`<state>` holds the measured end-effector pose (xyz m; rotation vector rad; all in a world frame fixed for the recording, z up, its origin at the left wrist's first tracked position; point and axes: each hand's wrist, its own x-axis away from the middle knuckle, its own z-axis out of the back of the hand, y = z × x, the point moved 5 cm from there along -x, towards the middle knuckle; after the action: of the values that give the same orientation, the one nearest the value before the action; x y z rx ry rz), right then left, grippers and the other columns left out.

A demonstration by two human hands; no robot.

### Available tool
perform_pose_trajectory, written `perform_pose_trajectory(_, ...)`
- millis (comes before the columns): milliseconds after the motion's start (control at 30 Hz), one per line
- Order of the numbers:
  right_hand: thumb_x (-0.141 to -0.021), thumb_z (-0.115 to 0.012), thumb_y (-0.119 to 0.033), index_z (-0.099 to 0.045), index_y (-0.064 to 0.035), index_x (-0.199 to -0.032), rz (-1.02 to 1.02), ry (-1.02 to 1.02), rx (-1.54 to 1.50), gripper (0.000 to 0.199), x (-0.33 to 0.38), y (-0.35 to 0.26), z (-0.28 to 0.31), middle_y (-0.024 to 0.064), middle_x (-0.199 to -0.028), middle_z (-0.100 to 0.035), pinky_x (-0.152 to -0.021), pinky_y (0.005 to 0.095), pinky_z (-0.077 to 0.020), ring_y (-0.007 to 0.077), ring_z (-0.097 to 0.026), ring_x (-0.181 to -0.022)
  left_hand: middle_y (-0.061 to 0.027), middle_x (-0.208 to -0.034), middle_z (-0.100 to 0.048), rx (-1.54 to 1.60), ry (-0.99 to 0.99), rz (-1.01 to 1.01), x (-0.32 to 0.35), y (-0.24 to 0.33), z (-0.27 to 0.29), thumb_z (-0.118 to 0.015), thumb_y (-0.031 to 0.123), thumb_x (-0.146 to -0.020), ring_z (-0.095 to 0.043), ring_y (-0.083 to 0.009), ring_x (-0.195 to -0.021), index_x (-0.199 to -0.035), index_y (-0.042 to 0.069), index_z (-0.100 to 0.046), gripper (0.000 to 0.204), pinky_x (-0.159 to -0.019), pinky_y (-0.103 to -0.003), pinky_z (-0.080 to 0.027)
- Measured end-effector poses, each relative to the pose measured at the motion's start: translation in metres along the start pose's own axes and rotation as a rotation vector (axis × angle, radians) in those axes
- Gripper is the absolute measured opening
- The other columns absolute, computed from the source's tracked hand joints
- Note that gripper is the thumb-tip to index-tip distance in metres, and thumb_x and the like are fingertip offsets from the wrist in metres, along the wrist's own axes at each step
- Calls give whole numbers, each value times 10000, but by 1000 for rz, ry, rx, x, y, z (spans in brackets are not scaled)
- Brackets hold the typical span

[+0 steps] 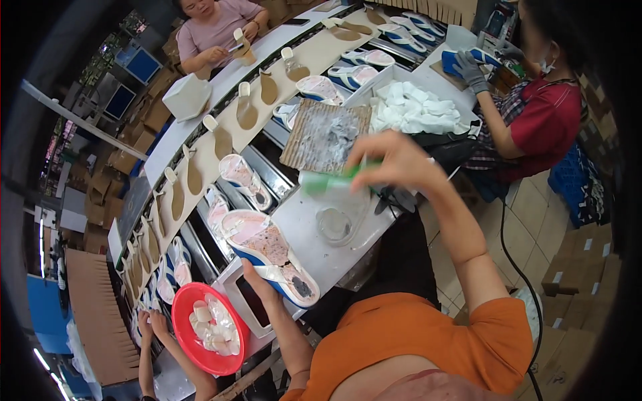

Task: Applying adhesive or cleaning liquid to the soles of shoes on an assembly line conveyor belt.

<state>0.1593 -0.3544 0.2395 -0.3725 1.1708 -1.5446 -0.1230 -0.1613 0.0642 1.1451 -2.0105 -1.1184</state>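
Gluing step, I judge: left hand (262,286) grips the sandal sole (269,252); right hand (394,160), above it, clenches a green-handled brush (334,180). Next, bristles must meet the sole.

My left hand (257,279) mostly hidden under sandal sole (271,254), fingers unseen. Green brush (332,180) in my right hand (394,160) motion-blurred, tip at 9 o'clock indistinct. Clear container (338,220) contents untellable.
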Motion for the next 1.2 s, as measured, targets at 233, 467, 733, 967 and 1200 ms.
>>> perform_pose_trajectory(233,-634,-802,-131,-730,-15,-784,-448,491,594,203,-23,191,165,136,-725,-700,-691,339,-506,234,-682,-698,-166,-1032,-681,-951,103,-119,-3,-8,20,-532,399,-969,-634,-252,-952,-1151,-59,-613,500,-862,-345,-462)
perform_pose_trajectory(467,-653,-759,-74,-671,-68,-891,-581,574,802,253,-61,290,180,166,-854,-693,-749,435,-519,348,-672,-849,-236,-1075,-668,-1112,180,-20,5,-18,20,-522,485,-939,-631,-377,-1026,-1219,24,-615,547,-892,-414,-461)
perform_pose_trajectory(733,-670,-760,-50,-584,-89,-1034,-608,719,715,407,-52,332,173,151,-946,-677,-816,441,-495,344,-645,-973,-239,-1024,-674,-1175,185,-34,12,-16,11,-487,456,-969,-636,-382,-978,-1182,-24,-614,540,-888,-406,-455)
perform_pose_trajectory(967,-705,-778,-215,-668,-56,-768,-388,641,568,203,-68,278,213,142,-732,-663,-655,379,-470,247,-643,-723,-240,-1381,-414,-1470,232,-577,22,19,-30,-694,252,-838,-362,-418,-1303,-1363,11,-462,622,-1047,-484,-338)
perform_pose_trajectory(1200,-805,-760,-133,-670,-14,-910,-146,329,5,183,-86,42,103,5,-815,-645,-701,227,-435,67,-575,-758,-111,-1222,-583,-1184,-7,-773,22,78,-114,-767,242,-735,-474,-332,-1220,-1191,65,-614,513,-1051,-452,-294)
